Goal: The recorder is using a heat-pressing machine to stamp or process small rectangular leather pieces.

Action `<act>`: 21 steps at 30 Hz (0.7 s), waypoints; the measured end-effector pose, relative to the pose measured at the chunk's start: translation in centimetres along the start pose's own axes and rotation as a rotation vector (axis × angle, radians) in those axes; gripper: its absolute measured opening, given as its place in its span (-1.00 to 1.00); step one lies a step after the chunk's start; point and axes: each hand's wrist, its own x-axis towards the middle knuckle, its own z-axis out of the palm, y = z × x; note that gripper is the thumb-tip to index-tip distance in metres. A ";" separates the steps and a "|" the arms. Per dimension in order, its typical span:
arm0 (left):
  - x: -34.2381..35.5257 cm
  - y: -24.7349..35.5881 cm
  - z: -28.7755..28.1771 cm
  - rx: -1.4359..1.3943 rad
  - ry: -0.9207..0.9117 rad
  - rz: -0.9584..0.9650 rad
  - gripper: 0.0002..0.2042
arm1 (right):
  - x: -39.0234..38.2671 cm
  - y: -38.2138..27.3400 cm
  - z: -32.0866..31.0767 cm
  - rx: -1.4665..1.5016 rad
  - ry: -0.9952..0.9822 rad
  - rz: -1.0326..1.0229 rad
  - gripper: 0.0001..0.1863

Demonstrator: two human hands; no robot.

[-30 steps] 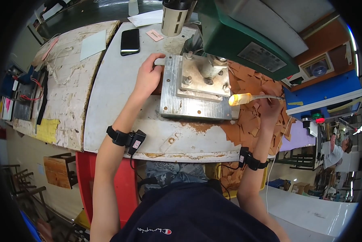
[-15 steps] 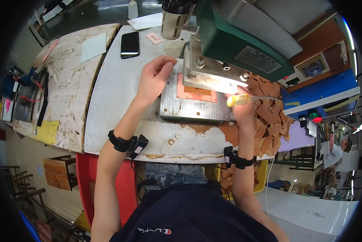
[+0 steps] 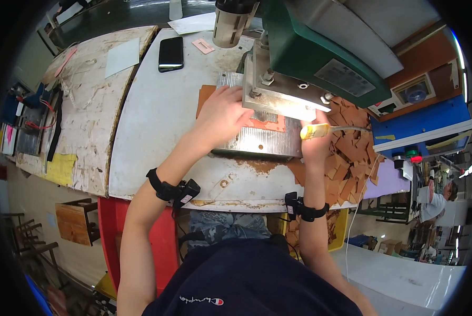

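My left hand (image 3: 222, 117) is over the left part of a ridged metal plate (image 3: 270, 146), its fingers curled and close together. A flat brown piece (image 3: 205, 97) sticks out from beneath this hand, past the plate's left edge, and seems held by it. Beside the thumb, a pink-orange template (image 3: 275, 124) lies on the plate, partly under the press's metal head (image 3: 283, 102). My right hand (image 3: 316, 150) is at the plate's right side, behind a small yellow lamp (image 3: 315, 131). The lamp and press head hide its fingers.
The green press body (image 3: 320, 58) overhangs the plate. Many brown pieces (image 3: 346, 147) are heaped to the right, near a blue control box (image 3: 423, 126). A black phone (image 3: 171, 53) and a pink tag (image 3: 203, 46) lie at the back left. A red bin (image 3: 141, 242) stands below the table edge.
My left hand has moved right and slightly down over the plate. The brown piece on the template no longer shows there; one now sticks out under my left hand. My right hand has barely moved.
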 end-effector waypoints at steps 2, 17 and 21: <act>0.1 -0.7 -0.2 -0.086 0.103 -0.092 -0.88 | -0.2 -0.3 0.9 -0.011 -0.046 0.014 -0.87; -1.4 -9.3 -2.4 -0.347 0.374 -0.732 -0.80 | -1.5 0.4 -4.3 -0.301 -0.490 0.089 -0.74; -0.9 -9.0 -3.1 -0.531 0.293 -0.818 -0.83 | -2.0 1.8 -7.2 -0.395 -0.231 0.298 -0.74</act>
